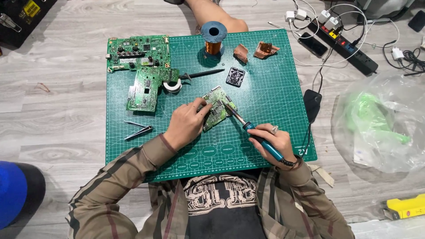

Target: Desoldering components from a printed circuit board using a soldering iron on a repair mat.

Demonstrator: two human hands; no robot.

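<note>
Gripping small circuit board (217, 108) in left hand (186, 124), soldering iron (252, 129) clenched in right hand (272, 142), tip on board; green cutting mat (265, 84) beneath.

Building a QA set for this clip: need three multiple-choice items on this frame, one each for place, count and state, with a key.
1. Where does the spool of copper wire stand?
A. at the far edge of the green cutting mat
B. on the wood floor left of the mat
C. on the black power strip

2. How many green circuit boards lie on the mat?
A. one
B. three
C. five

3. What is the right hand doing?
A. resting flat and empty
B. gripping the blue-handled soldering iron, tip on the small green circuit board
C. pinching the metal tweezers

Key: 1 A, the spool sits on the mat's far edge. 2 B, two boards at far left plus the small one under the left hand. 3 B, fingers wrap the blue handle and the tip meets the board.
</note>
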